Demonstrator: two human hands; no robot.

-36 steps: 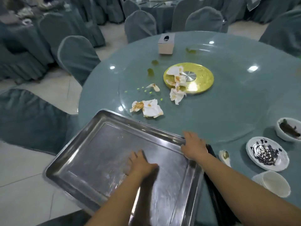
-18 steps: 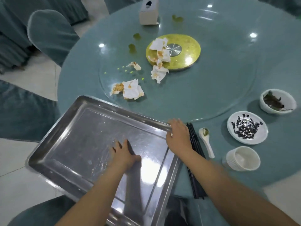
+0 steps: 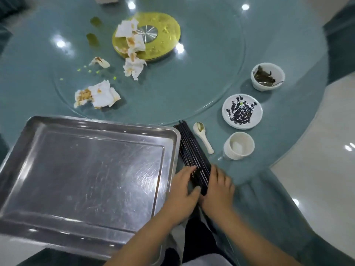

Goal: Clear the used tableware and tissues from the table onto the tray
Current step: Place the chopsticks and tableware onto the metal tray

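An empty steel tray (image 3: 103, 121) sits at the near left, overhanging the table's edge. Just right of it lies a bundle of black chopsticks (image 3: 192, 148). My left hand (image 3: 182, 194) grips the bundle's near end from the left, fingers over it. My right hand (image 3: 220, 189) holds the same end from the right. Further right are a white spoon (image 3: 203, 137), a white cup (image 3: 239, 147), a sauce-smeared saucer (image 3: 242, 111) and a small bowl (image 3: 268, 75) with dark leftovers. Soiled tissues lie on the glass turntable: one (image 3: 103, 95) near the tray, others (image 3: 132, 69) further back.
A gold centre disc (image 3: 165, 35) carries more crumpled tissues (image 3: 130, 38). A small tissue scrap (image 3: 99, 62) and green crumbs lie left of it. A tissue box (image 3: 105, 0) shows at the top edge. The table edge curves close on the right, with pale floor beyond.
Both hands left the tray and moved right to the near end of the chopsticks. The view tilted further down and the tray now lies squarer to me.
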